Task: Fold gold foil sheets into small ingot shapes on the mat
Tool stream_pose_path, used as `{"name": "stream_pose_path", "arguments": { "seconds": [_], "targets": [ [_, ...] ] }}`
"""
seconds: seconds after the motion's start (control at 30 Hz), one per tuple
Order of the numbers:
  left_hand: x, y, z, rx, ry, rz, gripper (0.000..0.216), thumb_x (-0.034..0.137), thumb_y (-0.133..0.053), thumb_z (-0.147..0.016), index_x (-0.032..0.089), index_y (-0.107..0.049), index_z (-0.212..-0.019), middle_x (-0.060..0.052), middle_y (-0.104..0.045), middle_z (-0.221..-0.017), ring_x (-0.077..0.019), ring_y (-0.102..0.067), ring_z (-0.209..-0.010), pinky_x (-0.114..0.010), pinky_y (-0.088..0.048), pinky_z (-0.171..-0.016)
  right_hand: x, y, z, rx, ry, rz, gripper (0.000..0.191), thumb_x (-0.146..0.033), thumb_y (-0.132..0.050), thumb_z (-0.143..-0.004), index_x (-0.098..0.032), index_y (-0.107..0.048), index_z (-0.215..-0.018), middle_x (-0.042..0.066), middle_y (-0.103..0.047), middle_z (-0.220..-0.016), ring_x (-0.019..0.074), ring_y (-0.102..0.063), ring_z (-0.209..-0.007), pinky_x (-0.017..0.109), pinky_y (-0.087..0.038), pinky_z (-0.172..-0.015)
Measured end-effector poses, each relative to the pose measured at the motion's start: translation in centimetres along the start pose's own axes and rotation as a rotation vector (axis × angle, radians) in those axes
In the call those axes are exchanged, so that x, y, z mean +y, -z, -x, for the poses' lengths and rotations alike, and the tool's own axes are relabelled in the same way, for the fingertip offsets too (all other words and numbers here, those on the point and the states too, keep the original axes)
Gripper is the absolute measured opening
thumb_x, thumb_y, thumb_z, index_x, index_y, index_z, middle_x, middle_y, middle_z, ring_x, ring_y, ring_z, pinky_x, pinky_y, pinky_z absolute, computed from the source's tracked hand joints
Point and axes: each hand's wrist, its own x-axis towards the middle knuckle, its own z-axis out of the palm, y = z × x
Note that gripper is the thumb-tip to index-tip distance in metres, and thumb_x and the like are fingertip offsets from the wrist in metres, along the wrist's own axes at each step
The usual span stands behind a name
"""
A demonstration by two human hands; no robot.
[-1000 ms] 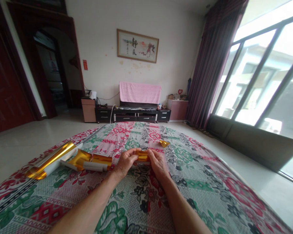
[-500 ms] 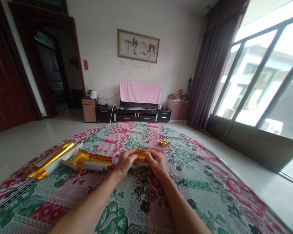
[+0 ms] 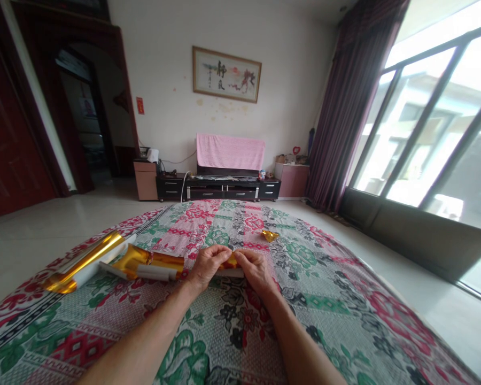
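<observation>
A small piece of shiny gold foil paper (image 3: pixel 229 263) is pinched between my two hands above the patterned cloth. My left hand (image 3: pixel 209 263) grips its left part, thumb against fingers. On the other side, my right hand (image 3: pixel 256 269) pinches the top right edge, and the fingertips of both hands nearly meet. A pale strip shows along the paper's lower edge. Beyond my right hand lies a small folded gold ingot shape (image 3: pixel 270 236). To the left rest curled gold foil sheets (image 3: pixel 134 262) with white undersides, and a longer rolled gold sheet (image 3: pixel 92 259).
A flowered red, green and grey cloth (image 3: pixel 248 326) covers the broad surface before me. Beyond it, a low black cabinet (image 3: pixel 212 195) stands against the wall, with a pink towel (image 3: pixel 230 151) draped over something on it. Purple curtains (image 3: pixel 336 123) and large windows are at right.
My fingertips have come closer together at the top of the gold foil paper, and its lower right part now shows more. The other gold pieces stay where they were.
</observation>
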Motion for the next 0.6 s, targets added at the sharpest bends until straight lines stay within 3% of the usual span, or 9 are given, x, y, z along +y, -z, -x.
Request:
{"name": "stream_pose_path", "arguments": {
  "seconds": [0.2,0.4,0.5,0.6],
  "targets": [
    [0.45,-0.11,0.18,-0.022,0.05,0.035,0.02,0.036,-0.061,-0.066,0.016,-0.063,-0.071,0.001,-0.062,-0.064,-0.0121,-0.054,-0.059,-0.021,-0.041,-0.056,-0.06,0.15,0.08,0.031,-0.008,0.063,0.039,-0.045,-0.043,-0.08,-0.015,-0.057,-0.059,-0.003,-0.046,-0.053,0.0089,-0.037,-0.049,0.02,-0.027,-0.046],
    [0.06,0.05,-0.08,0.024,0.062,0.07,0.027,0.041,-0.062,-0.065,0.016,-0.062,-0.075,0.001,-0.061,-0.062,-0.0125,-0.054,-0.056,-0.023,-0.041,-0.056,0.62,0.3,-0.19,0.087,-0.109,-0.053,0.042,-0.051,-0.038,-0.08,-0.017,-0.061,-0.072,0.0,-0.054,-0.058,0.0123,-0.046,-0.053,0.021,-0.036,-0.049],
    [-0.21,0.17,-0.23,0.067,0.014,0.045,0.027,0.042,-0.062,-0.065,0.016,-0.062,-0.073,0.002,-0.06,-0.06,-0.0119,-0.053,-0.056,-0.022,-0.041,-0.057,0.58,0.33,-0.25,0.05,-0.144,-0.113,0.044,-0.053,-0.039,-0.079,-0.017,-0.063,-0.078,0.001,-0.058,-0.062,0.014,-0.051,-0.055,0.022,-0.04,-0.047],
    [-0.13,0.12,-0.23,0.071,-0.01,0.037,0.025,0.041,-0.063,-0.065,0.017,-0.062,-0.073,0.003,-0.06,-0.062,-0.0114,-0.052,-0.058,-0.022,-0.041,-0.059,0.1,0.25,-0.19,-0.024,-0.151,-0.13,0.033,-0.047,-0.048,-0.076,-0.018,-0.064,-0.082,0.0,-0.061,-0.069,0.0137,-0.054,-0.057,0.021,-0.042,-0.048]
  ]
}}
